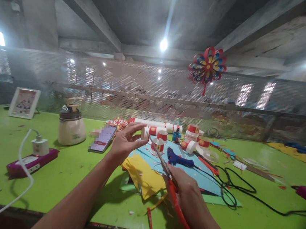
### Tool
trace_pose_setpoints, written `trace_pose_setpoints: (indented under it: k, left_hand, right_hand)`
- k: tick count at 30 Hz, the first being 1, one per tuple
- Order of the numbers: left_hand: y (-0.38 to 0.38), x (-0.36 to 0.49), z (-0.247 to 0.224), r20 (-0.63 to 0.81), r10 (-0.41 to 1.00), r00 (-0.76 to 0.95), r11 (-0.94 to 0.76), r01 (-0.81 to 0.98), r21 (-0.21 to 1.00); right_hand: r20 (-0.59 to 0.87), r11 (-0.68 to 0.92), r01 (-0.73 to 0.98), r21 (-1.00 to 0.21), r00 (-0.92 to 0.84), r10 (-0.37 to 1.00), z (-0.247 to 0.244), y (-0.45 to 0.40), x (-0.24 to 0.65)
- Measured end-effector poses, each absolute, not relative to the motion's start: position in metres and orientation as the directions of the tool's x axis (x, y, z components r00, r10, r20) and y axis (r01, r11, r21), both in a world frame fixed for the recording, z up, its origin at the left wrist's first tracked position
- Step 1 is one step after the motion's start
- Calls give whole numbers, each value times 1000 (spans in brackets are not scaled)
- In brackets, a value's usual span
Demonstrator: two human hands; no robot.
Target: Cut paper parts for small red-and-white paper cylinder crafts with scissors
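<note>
My left hand [127,139] pinches a small paper cup [145,133], tipped sideways above the blue sheet. Its fingers are closed on the cup's edge. In my right hand [185,187] is a pair of scissors [160,160] with red-orange handles. The blades point up and left, their tips close to the cup; whether they touch it I cannot tell. Just behind the blades stand red and white paper cups [157,147]. Beneath my hands lies yellow paper [146,177] on top of the light blue sheet [203,176].
A blue glue gun [179,158] with a black cord lies right of the scissors. More cups [193,130] and a tape roll [211,156] sit behind it. To the left are a phone [103,138], a spray bottle [71,126] and a purple power strip [31,162]. A mesh panel [133,90] borders the green table.
</note>
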State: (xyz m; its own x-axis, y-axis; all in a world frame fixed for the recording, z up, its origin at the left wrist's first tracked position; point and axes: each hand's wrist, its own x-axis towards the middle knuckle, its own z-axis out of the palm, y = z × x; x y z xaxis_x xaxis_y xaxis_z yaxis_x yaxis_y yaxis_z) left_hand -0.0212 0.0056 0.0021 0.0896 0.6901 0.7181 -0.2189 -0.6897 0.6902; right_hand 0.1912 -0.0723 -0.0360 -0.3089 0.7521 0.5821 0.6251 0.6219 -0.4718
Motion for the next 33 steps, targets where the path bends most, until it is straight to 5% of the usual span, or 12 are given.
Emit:
trace_pose_setpoints:
  k: [15,33]
  left_hand:
    - [7,-22,1,696,707,126,-667,-211,715]
    - [1,-32,11,500,819,282,-339,-465,818]
  right_hand:
    - [578,631,603,-487,-320,751,-34,-73,193]
    - [607,664,536,-521,-314,730,-38,-63,202]
